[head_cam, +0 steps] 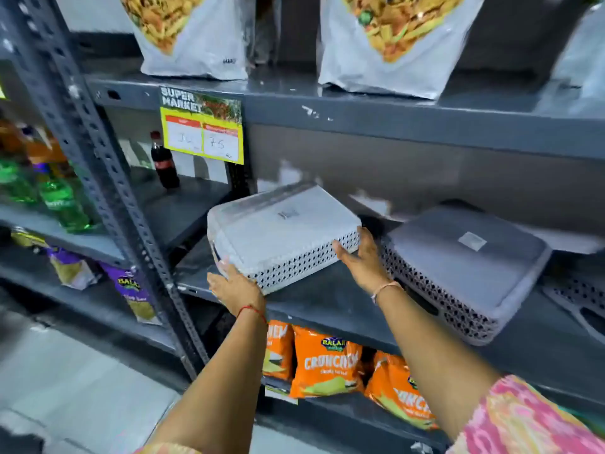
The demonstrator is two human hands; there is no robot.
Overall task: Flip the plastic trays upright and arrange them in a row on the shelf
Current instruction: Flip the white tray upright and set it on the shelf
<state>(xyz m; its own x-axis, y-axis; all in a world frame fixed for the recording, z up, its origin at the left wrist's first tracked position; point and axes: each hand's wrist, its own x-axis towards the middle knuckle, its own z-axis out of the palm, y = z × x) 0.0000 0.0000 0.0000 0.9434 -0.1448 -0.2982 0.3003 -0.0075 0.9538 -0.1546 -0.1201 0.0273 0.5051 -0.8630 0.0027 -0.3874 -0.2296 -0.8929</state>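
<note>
A light grey perforated plastic tray (pixel 281 231) lies upside down on the dark shelf (pixel 327 299), its front end raised a little. My left hand (pixel 235 286) grips its near left corner. My right hand (pixel 363 257) presses against its right side wall. To the right a darker grey tray (pixel 465 267) rests upside down, overhanging the shelf's front edge. A third perforated tray (pixel 579 299) shows partly at the far right edge.
A cola bottle (pixel 163 162) stands at the back left beside a yellow price tag (pixel 203 132). Large snack bags (pixel 393 40) sit on the shelf above, orange chip bags (pixel 327 365) below. A perforated steel upright (pixel 108 178) bounds the left, with green bottles (pixel 62 198) beyond.
</note>
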